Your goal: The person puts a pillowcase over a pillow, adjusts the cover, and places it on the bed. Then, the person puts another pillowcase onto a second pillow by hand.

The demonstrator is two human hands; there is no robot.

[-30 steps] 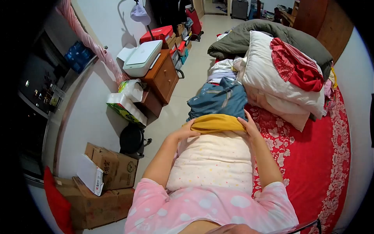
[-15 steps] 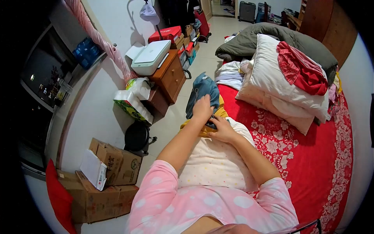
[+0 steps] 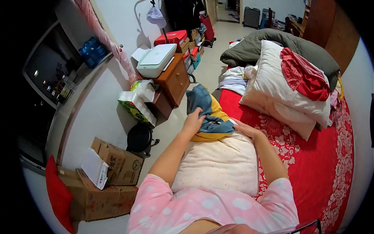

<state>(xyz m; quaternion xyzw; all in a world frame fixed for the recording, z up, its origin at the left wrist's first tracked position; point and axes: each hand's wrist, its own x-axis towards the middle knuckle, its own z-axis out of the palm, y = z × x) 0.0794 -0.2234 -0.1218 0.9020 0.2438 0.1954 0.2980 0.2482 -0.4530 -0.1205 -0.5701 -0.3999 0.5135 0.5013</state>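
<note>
On my lap lies a cream pillow [image 3: 218, 163] with small coloured dots. A blue and yellow cloth [image 3: 215, 124] is bunched over its far end, the yellow part showing along the near edge and in the upper middle. My left hand [image 3: 193, 123] is closed on the cloth's left side, fingers curled over the blue fabric. At the right corner, my right hand [image 3: 248, 128] grips the cloth's edge beside the pillow, its thumb partly hidden.
To my right is a bed with a red floral sheet [image 3: 307, 175], stacked white pillows [image 3: 272, 74] and a dark green quilt [image 3: 304, 43]. On the left stand cardboard boxes [image 3: 113, 202], a black stool [image 3: 139, 138], paper packs [image 3: 136, 107] and a wooden cabinet [image 3: 176, 80] bearing a printer [image 3: 157, 60].
My hands have moved apart, the left one nearer me and left, the right one to the right. The cloth is spread wider, with more yellow showing. The view has shifted slightly.
</note>
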